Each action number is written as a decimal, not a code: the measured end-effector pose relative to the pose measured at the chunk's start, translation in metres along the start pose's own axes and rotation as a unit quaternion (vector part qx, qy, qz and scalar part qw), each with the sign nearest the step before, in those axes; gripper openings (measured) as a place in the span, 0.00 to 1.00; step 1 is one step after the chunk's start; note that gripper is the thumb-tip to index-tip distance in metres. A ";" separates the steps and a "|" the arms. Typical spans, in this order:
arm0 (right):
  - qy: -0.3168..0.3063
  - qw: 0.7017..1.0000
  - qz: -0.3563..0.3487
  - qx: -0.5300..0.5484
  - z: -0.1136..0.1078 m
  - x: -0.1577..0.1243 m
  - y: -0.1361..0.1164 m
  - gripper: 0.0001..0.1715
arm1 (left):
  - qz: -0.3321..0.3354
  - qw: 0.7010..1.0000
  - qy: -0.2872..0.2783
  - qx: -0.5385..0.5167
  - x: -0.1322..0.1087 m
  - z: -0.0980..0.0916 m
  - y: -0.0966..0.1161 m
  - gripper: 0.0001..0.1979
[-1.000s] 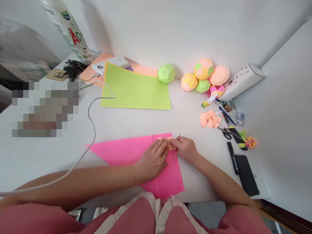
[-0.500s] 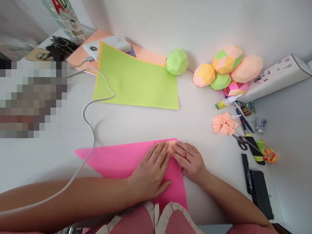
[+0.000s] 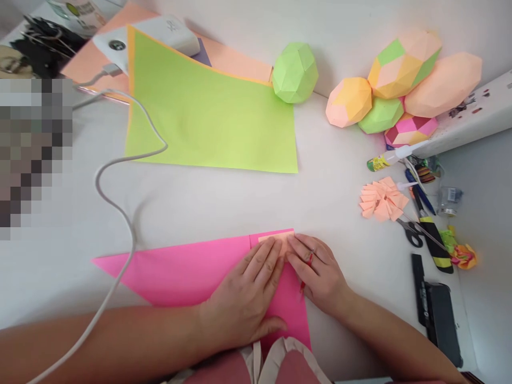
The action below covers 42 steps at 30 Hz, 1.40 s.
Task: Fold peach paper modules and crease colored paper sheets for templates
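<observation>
While our left hand [image 3: 244, 298] lies flat with its fingers spread loose on the pink sheet [image 3: 192, 269], pressing it to the white table [image 3: 224, 205], our right hand [image 3: 320, 272] rests just beside it at the sheet's right edge. The right fingers stretch forward, yet two of them pinch a thin red stick [image 3: 307, 262]; we cannot tell what kind of tool it is. Both sets of fingertips touch a small peach slip [image 3: 278, 238] that sits at the sheet's top right corner. The pink sheet lies at the near edge of the table, and a white cable [image 3: 120, 224] crosses its left tip. Farther back lies a green sheet [image 3: 212, 117], with a green paper ball [image 3: 294, 72] at its far right corner. To the right, well apart from our hands, lie peach folded bits [image 3: 382, 198] and scissors [image 3: 416, 233].
</observation>
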State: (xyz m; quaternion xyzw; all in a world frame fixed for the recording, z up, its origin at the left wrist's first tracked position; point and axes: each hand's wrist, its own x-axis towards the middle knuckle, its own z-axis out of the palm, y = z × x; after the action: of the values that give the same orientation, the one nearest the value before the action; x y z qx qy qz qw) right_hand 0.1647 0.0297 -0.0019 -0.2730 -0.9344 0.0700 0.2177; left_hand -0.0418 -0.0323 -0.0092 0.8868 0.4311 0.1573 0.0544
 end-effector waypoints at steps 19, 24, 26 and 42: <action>-0.018 1.000 0.012 0.013 -0.002 0.002 0.000 0.19 | -0.006 1.000 -0.028 0.006 0.002 -0.005 -0.001 0.44; -0.007 1.000 0.011 0.011 -0.001 0.004 -0.001 0.17 | -0.006 1.000 -0.021 -0.007 0.001 -0.004 -0.001 0.45; -0.003 1.000 0.007 0.012 -0.001 0.005 -0.001 0.17 | -0.007 1.000 -0.022 -0.012 0.001 -0.004 -0.001 0.46; -0.003 0.999 0.017 0.051 -0.005 0.009 0.007 0.14 | -0.010 0.999 -0.031 -0.012 0.001 -0.005 0.000 0.46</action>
State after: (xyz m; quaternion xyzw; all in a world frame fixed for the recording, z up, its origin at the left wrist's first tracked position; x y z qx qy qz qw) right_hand 0.1631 0.0407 0.0040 -0.2772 -0.9255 0.1218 0.2276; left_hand -0.0426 -0.0322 -0.0047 0.8860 0.4366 0.1341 0.0800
